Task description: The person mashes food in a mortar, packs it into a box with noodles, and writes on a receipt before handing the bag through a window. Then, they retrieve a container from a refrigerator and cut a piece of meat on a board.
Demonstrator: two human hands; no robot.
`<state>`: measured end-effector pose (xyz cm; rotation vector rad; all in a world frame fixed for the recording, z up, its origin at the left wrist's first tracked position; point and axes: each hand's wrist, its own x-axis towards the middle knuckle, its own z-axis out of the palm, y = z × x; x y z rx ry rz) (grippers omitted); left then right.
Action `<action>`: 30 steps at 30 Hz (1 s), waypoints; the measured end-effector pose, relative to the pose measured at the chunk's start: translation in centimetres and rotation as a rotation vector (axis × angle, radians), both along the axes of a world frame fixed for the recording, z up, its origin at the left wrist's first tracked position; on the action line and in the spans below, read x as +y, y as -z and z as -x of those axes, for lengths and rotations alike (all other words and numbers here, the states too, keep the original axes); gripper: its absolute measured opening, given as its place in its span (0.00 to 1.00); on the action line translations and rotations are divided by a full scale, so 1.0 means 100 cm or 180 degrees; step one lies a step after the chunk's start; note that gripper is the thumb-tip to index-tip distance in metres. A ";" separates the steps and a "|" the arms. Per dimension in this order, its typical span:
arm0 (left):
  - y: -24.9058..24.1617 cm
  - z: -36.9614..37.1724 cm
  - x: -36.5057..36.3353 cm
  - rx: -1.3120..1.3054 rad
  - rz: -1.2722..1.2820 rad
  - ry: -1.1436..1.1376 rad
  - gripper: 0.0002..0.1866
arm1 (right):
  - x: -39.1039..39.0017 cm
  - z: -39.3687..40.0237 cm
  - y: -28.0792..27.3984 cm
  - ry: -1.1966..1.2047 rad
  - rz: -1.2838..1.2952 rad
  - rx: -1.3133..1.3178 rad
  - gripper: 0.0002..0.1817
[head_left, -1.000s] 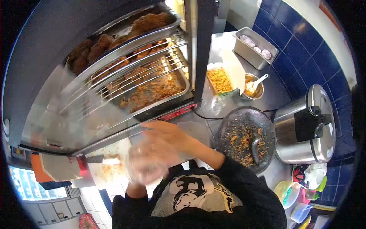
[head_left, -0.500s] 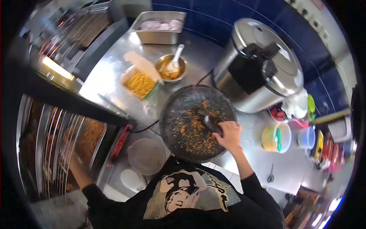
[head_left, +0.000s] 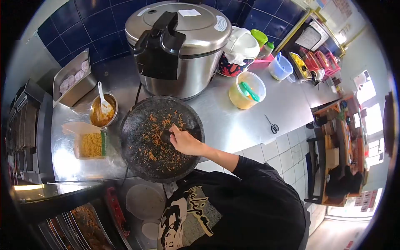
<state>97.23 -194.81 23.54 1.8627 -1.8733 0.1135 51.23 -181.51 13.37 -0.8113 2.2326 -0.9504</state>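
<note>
A person's right hand [head_left: 185, 142] clamps a dark pestle [head_left: 166, 136] inside a stone mortar [head_left: 133, 158] near the front edge of a steel counter [head_left: 287, 110].

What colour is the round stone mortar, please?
The round stone mortar is dark grey, best seen in the head view.

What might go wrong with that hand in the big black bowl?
The right hand grips the dark pestle in the wide mortar, so a hard push might flick crumbs over the rim. The scissors lie near the counter's edge, so a bump might knock them off.
</note>
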 end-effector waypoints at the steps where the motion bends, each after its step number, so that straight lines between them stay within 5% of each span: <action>1: -0.006 0.005 0.006 0.0109 -0.0036 0.0059 0.28 | -0.002 -0.004 0.004 0.0049 0.0178 0.0097 0.20; 5: -0.029 0.034 0.022 0.0463 -0.0427 0.0439 0.31 | 0.005 -0.001 0.000 -0.0355 -0.0116 0.0571 0.26; 6: -0.036 0.054 0.032 -0.0191 0.0296 0.0720 0.22 | 0.006 0.003 -0.007 -0.0451 -0.0376 0.0495 0.29; 7: -0.037 0.051 0.028 -0.0050 -0.0476 0.1295 0.27 | 0.011 0.011 0.009 -0.0575 -0.0204 0.0633 0.29; 8: -0.018 0.066 0.024 0.1360 -0.0768 0.1942 0.32 | 0.014 0.019 0.025 -0.0699 -0.0026 0.0772 0.29; 9: -0.009 0.094 0.026 0.0978 -0.0299 0.1917 0.31 | 0.013 0.022 0.027 -0.0690 0.0057 0.0726 0.29; 10: -0.006 0.129 0.031 0.1580 -0.0845 0.2055 0.29 | 0.011 0.025 0.027 -0.0659 0.0125 0.0679 0.29; 11: 0.003 0.158 0.028 0.1029 -0.0746 0.2458 0.29 | 0.008 0.029 0.020 -0.0529 -0.0045 0.0312 0.29; 13: 0.027 0.232 0.027 0.1195 -0.0998 0.2626 0.30 | 0.008 0.046 0.031 -0.0340 -0.0016 0.0036 0.27; 14: 0.064 0.264 0.020 0.1112 -0.0140 0.2968 0.27 | 0.004 0.041 -0.005 0.0012 -0.0259 -0.0540 0.25; 18: 0.142 0.373 0.016 -0.0379 -0.0772 0.2662 0.33 | 0.022 0.060 -0.035 0.0337 0.0276 -0.0823 0.25; 24: 0.121 0.361 0.023 -0.0572 -0.0884 0.3069 0.49 | 0.014 0.076 -0.112 0.0039 0.0113 -0.0167 0.20; 26: 0.128 0.346 0.006 -0.0257 -0.1008 0.3050 0.47 | 0.002 0.068 -0.138 -0.0525 0.0554 0.0811 0.21; 28: 0.125 0.325 -0.007 0.1392 -0.0843 0.3067 0.38 | -0.010 0.049 -0.168 -0.0562 0.0720 0.0801 0.20; 30: 0.129 0.317 -0.008 0.2098 -0.0846 0.2837 0.34 | -0.029 0.036 -0.161 -0.0620 0.0886 0.0778 0.20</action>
